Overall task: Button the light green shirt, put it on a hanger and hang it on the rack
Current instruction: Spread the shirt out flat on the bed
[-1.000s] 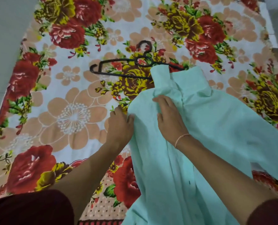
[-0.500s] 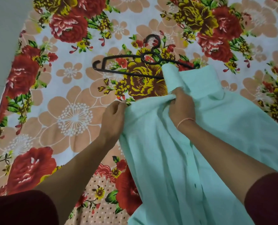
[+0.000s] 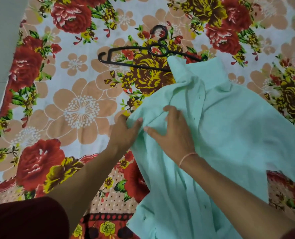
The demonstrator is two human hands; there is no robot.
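Two grips hold light green shirt (image 3: pixel 233 135) | left grip (image 3: pixel 126 133) pinches edge | right grip (image 3: pixel 173 135) bunches fabric

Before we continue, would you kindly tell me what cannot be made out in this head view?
Right end of the black plastic hanger: covered by the light green shirt.
Fingers of the left hand: tucked under the shirt's edge.
Buttons: too small to tell which are fastened.
Shirt hem and one sleeve: cut off by the bottom and right edges.
Rack: outside the frame.
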